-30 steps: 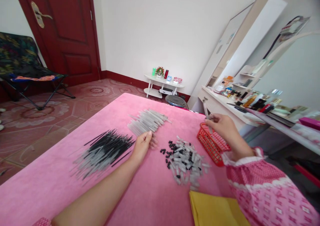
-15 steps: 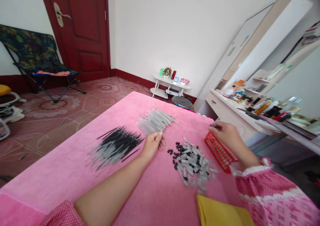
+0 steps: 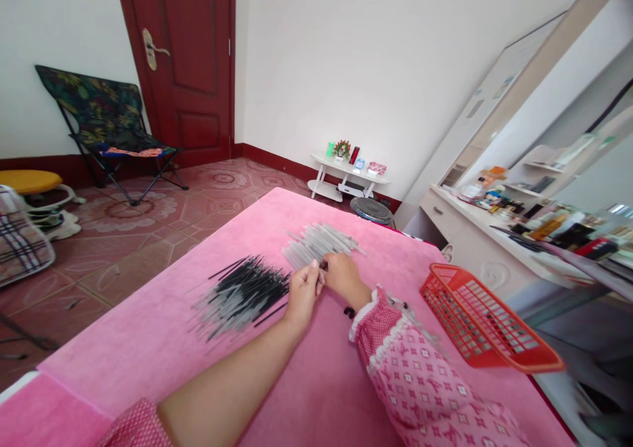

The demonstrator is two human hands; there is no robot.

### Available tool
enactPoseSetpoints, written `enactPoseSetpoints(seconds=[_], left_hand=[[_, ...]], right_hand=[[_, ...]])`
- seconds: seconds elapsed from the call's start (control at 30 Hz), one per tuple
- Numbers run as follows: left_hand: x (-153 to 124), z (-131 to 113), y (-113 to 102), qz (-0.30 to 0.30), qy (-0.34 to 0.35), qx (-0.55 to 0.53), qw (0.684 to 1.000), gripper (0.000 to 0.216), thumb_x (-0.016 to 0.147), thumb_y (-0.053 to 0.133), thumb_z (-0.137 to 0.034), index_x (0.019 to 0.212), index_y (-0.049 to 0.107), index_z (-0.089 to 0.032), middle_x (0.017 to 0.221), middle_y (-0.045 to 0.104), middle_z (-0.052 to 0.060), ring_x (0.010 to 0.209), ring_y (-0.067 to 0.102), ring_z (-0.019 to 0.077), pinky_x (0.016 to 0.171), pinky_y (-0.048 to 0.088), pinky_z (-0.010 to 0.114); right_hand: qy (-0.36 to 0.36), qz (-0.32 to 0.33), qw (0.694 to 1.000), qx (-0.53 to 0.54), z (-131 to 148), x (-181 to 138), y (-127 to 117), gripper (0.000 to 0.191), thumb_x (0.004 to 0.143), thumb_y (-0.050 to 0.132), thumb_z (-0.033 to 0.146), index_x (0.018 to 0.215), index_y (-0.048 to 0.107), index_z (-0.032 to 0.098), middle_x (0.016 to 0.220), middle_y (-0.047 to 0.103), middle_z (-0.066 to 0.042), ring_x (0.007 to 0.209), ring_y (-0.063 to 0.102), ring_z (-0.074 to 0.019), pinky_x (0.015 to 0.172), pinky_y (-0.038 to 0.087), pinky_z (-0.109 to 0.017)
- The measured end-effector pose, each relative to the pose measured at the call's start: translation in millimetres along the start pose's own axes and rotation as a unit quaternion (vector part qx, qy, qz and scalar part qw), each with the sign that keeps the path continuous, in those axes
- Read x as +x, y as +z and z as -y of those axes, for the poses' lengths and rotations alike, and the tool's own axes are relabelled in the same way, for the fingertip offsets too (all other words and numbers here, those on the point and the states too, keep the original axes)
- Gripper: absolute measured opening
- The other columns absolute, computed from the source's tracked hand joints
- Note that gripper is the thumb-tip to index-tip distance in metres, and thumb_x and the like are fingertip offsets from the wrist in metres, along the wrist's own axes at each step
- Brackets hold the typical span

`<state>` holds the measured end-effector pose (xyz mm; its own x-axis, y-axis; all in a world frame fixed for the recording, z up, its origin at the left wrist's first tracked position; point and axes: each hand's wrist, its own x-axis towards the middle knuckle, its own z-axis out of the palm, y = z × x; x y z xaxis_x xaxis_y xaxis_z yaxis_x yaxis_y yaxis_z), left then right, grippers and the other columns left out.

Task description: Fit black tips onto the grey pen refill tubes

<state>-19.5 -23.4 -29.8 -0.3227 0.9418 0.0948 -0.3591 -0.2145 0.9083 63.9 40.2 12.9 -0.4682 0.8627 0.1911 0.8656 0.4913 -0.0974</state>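
Note:
My left hand (image 3: 304,290) is closed in a pinch above the pink-covered table, its fingertips against those of my right hand (image 3: 343,279). The right fingers are closed too, with a small dark spot at their tips; what either hand holds is too small and hidden to name. Just beyond the hands lies a pile of translucent tubes (image 3: 321,241). To the left is a heap of black thin pen refills (image 3: 247,289) with clear ends. Small black plugs (image 3: 349,312) show beside my right wrist, while my sleeve hides most of the pile of clear caps.
A red plastic basket (image 3: 494,322) stands at the table's right edge. Behind it is a white dresser (image 3: 459,236) crowded with bottles. A round dark-topped stool (image 3: 372,209) and a low white stand (image 3: 324,160) sit past the far edge. A folding chair (image 3: 113,124) stands left.
My right hand has moved left from above the red basket to meet my left hand. My sleeve now covers much of the cap pile. The view has shifted slightly.

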Motion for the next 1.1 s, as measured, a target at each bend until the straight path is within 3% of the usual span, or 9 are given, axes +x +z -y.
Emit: enactPoseSetpoints(seconds=[0.13, 0.33, 0.5, 0.63, 0.77, 0.9, 1.1], left_hand=[[0.5, 1.7, -0.1, -0.002, 0.001, 0.015, 1.000, 0.049, 0.076, 0.047, -0.061, 0.055, 0.049, -0.016, 0.041, 0.036, -0.005, 0.037, 0.029, 0.0067, 0.040, 0.020, 0.022], [4.7, -0.6, 2.0, -0.039, 0.002, -0.013, 0.999, 0.042, 0.077, 0.050, -0.057, 0.066, 0.051, -0.017, 0.046, 0.043, -0.005, 0.038, 0.036, 0.0072, 0.039, 0.025, 0.021], [21.5, -24.2, -7.5, 0.005, -0.026, -0.045, 0.999, 0.038, 0.072, 0.059, -0.051, 0.065, 0.055, -0.014, 0.043, 0.039, -0.006, 0.036, 0.031, 0.0049, 0.038, 0.020, 0.020], [41.1, -52.6, -27.9, -0.072, 0.011, -0.125, 0.989, 0.032, 0.070, 0.064, -0.044, 0.068, 0.056, -0.013, 0.045, 0.039, -0.007, 0.035, 0.026, 0.0025, 0.037, 0.015, 0.018], [53.2, -70.7, -43.9, -0.115, 0.015, -0.176, 0.977, 0.031, 0.070, 0.064, -0.042, 0.071, 0.056, -0.012, 0.046, 0.039, -0.007, 0.035, 0.028, 0.0019, 0.037, 0.017, 0.016], [54.0, -73.8, -45.6, -0.119, -0.009, -0.202, 0.972, 0.030, 0.072, 0.063, -0.041, 0.073, 0.055, -0.012, 0.046, 0.039, -0.008, 0.035, 0.028, 0.0016, 0.036, 0.018, 0.015], [55.5, -71.6, -45.3, -0.115, -0.042, -0.236, 0.964, 0.027, 0.075, 0.062, -0.038, 0.072, 0.055, -0.012, 0.045, 0.039, -0.008, 0.033, 0.028, 0.0015, 0.035, 0.019, 0.014]], right_hand=[[0.021, -0.017, 1.000, 0.014, -4.5, -4.1, -0.7, 0.019, 0.074, 0.059, 0.032, 0.065, 0.065, 0.017, 0.066, 0.066, -0.008, 0.064, 0.060, -0.0166, 0.051, 0.031, -0.024], [0.004, -0.057, 0.988, 0.143, -10.0, -21.7, -17.4, 0.019, 0.075, 0.056, 0.030, 0.062, 0.062, 0.017, 0.062, 0.064, -0.003, 0.059, 0.056, -0.0131, 0.054, 0.034, -0.022], [-0.005, -0.050, 0.974, 0.222, 6.0, -38.5, -19.6, 0.018, 0.076, 0.058, 0.034, 0.073, 0.064, 0.017, 0.069, 0.066, -0.003, 0.063, 0.057, -0.0136, 0.058, 0.037, -0.023], [-0.036, -0.027, 0.962, 0.269, 32.8, -54.2, -8.5, 0.015, 0.077, 0.060, 0.031, 0.083, 0.065, 0.018, 0.078, 0.067, -0.003, 0.069, 0.058, -0.0142, 0.063, 0.039, -0.023], [-0.130, 0.023, 0.962, 0.239, 61.6, -69.4, 7.0, 0.013, 0.076, 0.060, 0.019, 0.088, 0.066, 0.022, 0.087, 0.066, -0.002, 0.080, 0.059, -0.0151, 0.072, 0.039, -0.024], [-0.150, 0.060, 0.971, 0.176, 78.9, -73.3, 17.3, 0.018, 0.080, 0.056, 0.018, 0.094, 0.064, 0.024, 0.097, 0.062, -0.002, 0.087, 0.058, -0.0149, 0.074, 0.039, -0.023], [-0.170, 0.067, 0.982, 0.058, 65.9, -72.4, 6.7, 0.019, 0.082, 0.046, 0.012, 0.091, 0.061, 0.019, 0.098, 0.061, -0.006, 0.085, 0.057, -0.0171, 0.069, 0.038, -0.026]])
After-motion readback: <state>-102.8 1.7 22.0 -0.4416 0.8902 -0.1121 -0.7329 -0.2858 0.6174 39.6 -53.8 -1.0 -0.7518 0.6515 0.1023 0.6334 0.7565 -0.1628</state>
